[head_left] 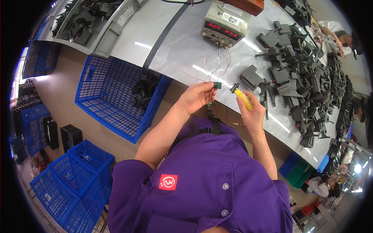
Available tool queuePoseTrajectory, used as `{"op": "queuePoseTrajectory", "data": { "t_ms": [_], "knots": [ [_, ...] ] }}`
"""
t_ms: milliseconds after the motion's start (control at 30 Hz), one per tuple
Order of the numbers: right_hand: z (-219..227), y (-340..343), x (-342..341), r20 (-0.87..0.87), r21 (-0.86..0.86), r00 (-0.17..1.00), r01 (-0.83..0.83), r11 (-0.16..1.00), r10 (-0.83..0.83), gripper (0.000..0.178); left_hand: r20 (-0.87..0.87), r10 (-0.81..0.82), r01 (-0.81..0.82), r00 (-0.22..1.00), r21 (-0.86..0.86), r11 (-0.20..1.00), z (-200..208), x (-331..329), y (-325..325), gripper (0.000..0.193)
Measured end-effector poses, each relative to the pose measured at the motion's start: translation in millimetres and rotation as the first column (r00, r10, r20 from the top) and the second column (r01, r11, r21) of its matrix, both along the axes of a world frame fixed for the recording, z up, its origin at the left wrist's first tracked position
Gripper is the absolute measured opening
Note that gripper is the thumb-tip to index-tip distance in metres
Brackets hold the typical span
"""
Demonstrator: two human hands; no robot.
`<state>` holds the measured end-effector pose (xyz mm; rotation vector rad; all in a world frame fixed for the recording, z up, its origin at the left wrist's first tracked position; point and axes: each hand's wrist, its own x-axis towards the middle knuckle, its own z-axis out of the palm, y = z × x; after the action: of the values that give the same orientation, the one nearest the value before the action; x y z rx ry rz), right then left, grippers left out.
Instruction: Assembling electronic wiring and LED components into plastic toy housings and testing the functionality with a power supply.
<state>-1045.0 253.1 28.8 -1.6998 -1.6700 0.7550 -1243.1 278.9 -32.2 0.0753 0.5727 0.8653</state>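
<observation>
Over the table's (176,54) near edge, the left hand (197,98) pinches a green board (217,85) between thumb and fingers by one end, which seems meant to leave its face clear. The right hand (251,112) is closed around a yellow handle (244,101), its black head (234,87) angled toward the board; whether that head is part of the handle cannot be told. Both sit close together, likely because the wires between are short. Toward the far side stands a power supply (224,26), its leads (220,58) reaching the near edge. Black parts (289,87) heap the right side, apparently for easy reach; a blue crate (107,121) sits below the left corner.
</observation>
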Motion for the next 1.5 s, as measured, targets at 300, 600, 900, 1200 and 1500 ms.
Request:
{"op": "queuePoseTrajectory", "data": {
  "t_ms": [300,600,900,1200,1500],
  "knots": [
    [-4,-1,-1,0.026,-0.005,0.999,-0.018,1.0,0.018,0.026,-0.058,-0.007,0.007,0.998,0.005,1.0,-4,3,-2,0.013],
    [-10,-5,-2,0.049,-0.011,0.998,-0.027,1.0,0.027,0.026,-0.064,0.02,-0.024,0.998,-0.065,0.998,-19,1,-5,0.013],
    [-13,-7,-4,0.073,-0.035,0.997,-0.026,0.999,0.029,0.026,-0.058,0.021,-0.026,0.998,-0.098,0.995,-25,-2,-7,0.013],
    [-15,-7,-4,0.077,-0.033,0.996,-0.035,0.999,0.038,0.025,-0.04,0.023,-0.027,0.999,-0.097,0.995,-24,-1,-8,0.011],
    [-12,-9,-8,0.076,-0.058,0.996,-0.04,0.998,0.044,0.026,-0.107,0.003,-0.015,0.994,-0.114,0.993,-21,1,-7,0.01]
  ]
}}
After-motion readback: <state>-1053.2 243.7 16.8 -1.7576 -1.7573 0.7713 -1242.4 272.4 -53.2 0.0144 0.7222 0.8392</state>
